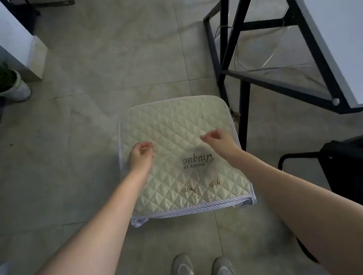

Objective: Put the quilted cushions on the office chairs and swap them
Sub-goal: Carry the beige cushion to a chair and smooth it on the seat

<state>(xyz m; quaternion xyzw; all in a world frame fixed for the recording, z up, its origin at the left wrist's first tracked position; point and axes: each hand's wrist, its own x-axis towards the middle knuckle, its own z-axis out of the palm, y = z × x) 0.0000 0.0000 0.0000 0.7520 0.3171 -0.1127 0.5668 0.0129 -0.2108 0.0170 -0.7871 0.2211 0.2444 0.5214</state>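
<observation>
A cream quilted cushion [183, 141] with striped blue-white piping and the words "you are so Unique" lies flat in the middle of the view, hiding whatever is under it. My left hand [140, 154] hovers over its left part and my right hand [218, 140] over its right part. Both hands have loosely curled fingers and hold nothing. A black office chair [359, 160] stands at the right edge, only partly in view.
A white table [345, 23] on a black metal frame [233, 66] stands close to the cushion's right, with thin cables under it. A potted plant [6, 83] sits at the left by a white wall corner. My shoes [203, 273] are on the tiled floor.
</observation>
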